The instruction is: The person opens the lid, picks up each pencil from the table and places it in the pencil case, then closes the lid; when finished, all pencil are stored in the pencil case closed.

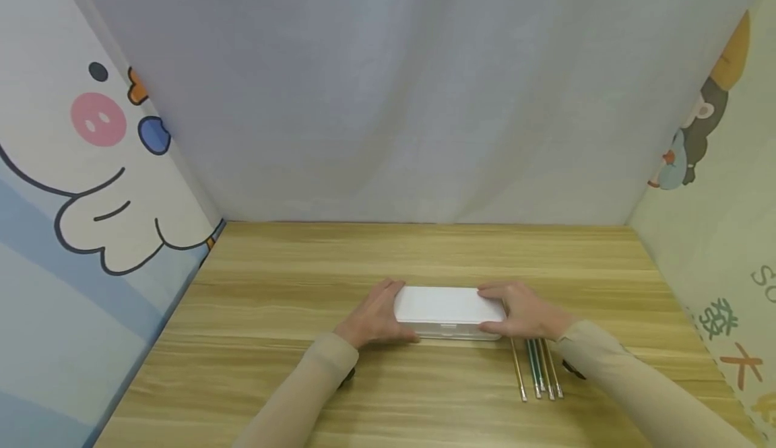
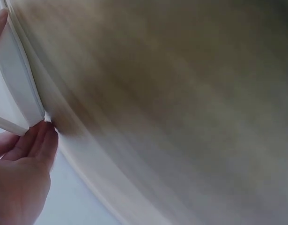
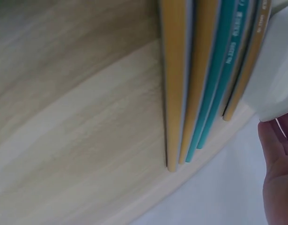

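A white-lidded pencil case point(image 1: 448, 305) with a clear lower body and a small front latch lies lengthwise across the wooden table. My left hand point(image 1: 377, 316) grips its left end, thumb at the front lower edge and fingers at the back corner. At the opposite end, my right hand point(image 1: 527, 312) holds it the same way, thumb in front and fingers behind. In the left wrist view, fingertips curl against the corner of the case point(image 2: 19, 79). Yellow pencils point(image 3: 174, 117) and green pencils point(image 3: 209, 112) lie side by side next to the case's right end, partly hidden under my right hand.
The wood-grain table point(image 1: 303, 252) ends at a pale grey curtain point(image 1: 412, 98) behind. Cartoon-printed panels stand at the left point(image 1: 54, 199) and the right point(image 1: 715, 246). The pencils' silver ends point(image 1: 542, 393) point toward me, inside my right forearm.
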A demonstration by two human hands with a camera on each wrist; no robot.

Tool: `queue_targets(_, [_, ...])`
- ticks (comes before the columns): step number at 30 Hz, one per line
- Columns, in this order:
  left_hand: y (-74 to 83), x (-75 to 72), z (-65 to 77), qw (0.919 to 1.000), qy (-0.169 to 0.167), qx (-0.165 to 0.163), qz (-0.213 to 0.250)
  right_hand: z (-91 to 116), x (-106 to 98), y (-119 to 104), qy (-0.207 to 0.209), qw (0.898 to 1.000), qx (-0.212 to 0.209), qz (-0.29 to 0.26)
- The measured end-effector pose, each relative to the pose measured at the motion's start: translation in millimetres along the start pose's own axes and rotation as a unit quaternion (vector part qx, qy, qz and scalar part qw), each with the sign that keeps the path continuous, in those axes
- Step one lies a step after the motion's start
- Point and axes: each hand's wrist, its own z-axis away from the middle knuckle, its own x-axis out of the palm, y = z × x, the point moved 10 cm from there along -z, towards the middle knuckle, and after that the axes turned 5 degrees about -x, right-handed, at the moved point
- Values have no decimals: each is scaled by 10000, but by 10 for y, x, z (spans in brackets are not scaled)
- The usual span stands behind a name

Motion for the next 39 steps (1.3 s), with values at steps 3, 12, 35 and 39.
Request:
queue_targets(3, [-41, -5, 17, 9999, 23, -143, 71, 6, -13, -1, 56, 10000, -70, -24])
queue_targets(12, [-64, -45, 24, 9970, 230, -157, 725, 11, -45, 21, 210, 9993, -115, -286])
queue_targets(35, [-81, -55, 40, 9973, 362, -445, 468, -35, -133, 319, 467, 9822, 1017, -1509])
queue_targets(39, [-68, -63, 36, 9973, 420, -372, 475, -48, -141, 366, 475, 9775, 1235, -1644])
